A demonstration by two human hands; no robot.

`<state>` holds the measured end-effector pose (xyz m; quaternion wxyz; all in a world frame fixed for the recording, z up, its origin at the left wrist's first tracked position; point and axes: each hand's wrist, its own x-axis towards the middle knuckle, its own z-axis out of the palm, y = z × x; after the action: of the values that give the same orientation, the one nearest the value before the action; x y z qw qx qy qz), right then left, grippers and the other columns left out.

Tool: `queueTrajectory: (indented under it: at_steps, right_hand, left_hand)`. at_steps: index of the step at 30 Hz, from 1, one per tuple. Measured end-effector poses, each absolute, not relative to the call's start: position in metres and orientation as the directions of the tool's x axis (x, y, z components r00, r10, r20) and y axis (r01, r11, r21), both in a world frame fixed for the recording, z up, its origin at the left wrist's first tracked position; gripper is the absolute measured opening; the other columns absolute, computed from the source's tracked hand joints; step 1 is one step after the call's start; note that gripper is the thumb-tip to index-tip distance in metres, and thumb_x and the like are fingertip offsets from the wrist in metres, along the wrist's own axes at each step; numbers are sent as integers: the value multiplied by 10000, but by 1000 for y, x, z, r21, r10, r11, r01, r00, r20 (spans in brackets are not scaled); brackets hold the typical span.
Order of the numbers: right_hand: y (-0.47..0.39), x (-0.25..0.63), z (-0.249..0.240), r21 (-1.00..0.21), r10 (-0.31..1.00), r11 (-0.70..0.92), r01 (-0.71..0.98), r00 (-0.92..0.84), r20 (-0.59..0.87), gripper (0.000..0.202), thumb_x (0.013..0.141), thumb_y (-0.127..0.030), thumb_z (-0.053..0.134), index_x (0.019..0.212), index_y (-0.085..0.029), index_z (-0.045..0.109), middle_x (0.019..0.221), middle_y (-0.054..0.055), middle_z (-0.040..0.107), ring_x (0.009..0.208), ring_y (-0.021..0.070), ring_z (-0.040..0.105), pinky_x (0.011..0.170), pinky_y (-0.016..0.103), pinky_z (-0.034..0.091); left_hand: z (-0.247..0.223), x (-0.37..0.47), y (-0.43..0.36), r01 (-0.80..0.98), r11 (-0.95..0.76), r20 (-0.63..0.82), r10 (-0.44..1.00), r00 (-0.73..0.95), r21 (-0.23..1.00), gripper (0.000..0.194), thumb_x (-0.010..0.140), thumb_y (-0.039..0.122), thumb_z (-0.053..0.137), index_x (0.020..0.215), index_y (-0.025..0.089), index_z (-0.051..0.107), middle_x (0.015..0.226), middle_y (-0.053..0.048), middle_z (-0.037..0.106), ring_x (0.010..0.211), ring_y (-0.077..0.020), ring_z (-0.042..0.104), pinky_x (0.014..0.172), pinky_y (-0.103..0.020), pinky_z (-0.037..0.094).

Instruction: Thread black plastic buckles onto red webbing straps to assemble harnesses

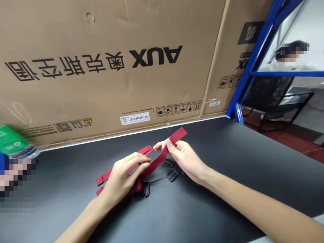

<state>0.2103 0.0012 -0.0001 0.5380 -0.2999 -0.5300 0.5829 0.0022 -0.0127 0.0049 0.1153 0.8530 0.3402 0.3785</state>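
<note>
A red webbing strap [159, 160] stretches between my two hands above the black tabletop. My right hand [186, 157] pinches it between thumb and fingers near one end, which sticks out past the thumb. At the other side, my left hand [126, 170] is closed around the strap, its thumb and fingertips against the webbing. More red webbing [103, 178] lies under and behind the left hand, partly hidden by it. A black plastic buckle [142, 189] is by the left wrist, against the webbing. Two loose black slide buckles, one nearer [172, 175] and one farther [169, 163], lie below the right hand.
A large cardboard box [152, 84] with upside-down print stands along the back of the table [215, 209]. A bottle with a green label [12, 140] is at the left edge. On the right rises a blue metal frame [249, 74], with a seated person [291, 55] beyond it.
</note>
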Motion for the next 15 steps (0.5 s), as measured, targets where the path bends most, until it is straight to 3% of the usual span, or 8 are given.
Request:
queueTrajectory:
  at_steps: [2, 4, 7, 11, 15]
  right_hand:
    - [6, 216, 5, -891, 979, 113, -439, -105, 176, 439, 706, -605, 760, 715, -198, 594, 704, -12, 634, 723, 145, 580, 721, 269, 464]
    - [11, 222, 9, -852, 990, 91, -516, -44, 132, 450, 642, -550, 833, 720, -201, 560, 546, -79, 475, 545, 96, 445, 570, 229, 402]
    - [14, 225, 11, -876, 988, 82, -476, -75, 133, 460, 675, -571, 802, 743, -196, 544, 483, -120, 312, 462, 74, 272, 478, 223, 296]
    - [9, 222, 7, -986, 927, 128, -105, -340, 156, 512, 809, -667, 589, 656, -201, 443, 524, -86, 343, 491, 82, 279, 484, 240, 247]
    - [2, 221, 7, -938, 827, 226, 261, -561, 43, 481, 897, -536, 467, 593, -213, 279, 586, -69, 245, 550, 89, 222, 507, 254, 204]
  left_hand:
    - [0, -5, -6, 503, -707, 486, 707, 513, 498, 246, 970, 217, 473, 1050, 197, 704, 1049, -78, 746, 932, -201, 708, 825, -299, 574]
    - [-3, -13, 0, 484, -703, 380, 699, 606, 521, 315, 955, 178, 466, 1186, 222, 674, 1222, -82, 702, 1152, -234, 641, 963, -369, 535]
    - [-7, -21, 5, 509, -664, 239, 707, 666, 548, 402, 918, 158, 523, 1294, 263, 615, 1337, -61, 639, 1274, -247, 558, 1059, -423, 470]
    - [-11, -19, 6, 514, -627, 234, 738, 633, 586, 339, 908, 188, 559, 1234, 235, 638, 1189, -65, 719, 1108, -224, 665, 972, -363, 534]
    - [-13, -14, 5, 535, -671, 357, 734, 578, 513, 313, 900, 257, 602, 1210, 215, 611, 1063, -52, 741, 951, -204, 708, 863, -329, 575]
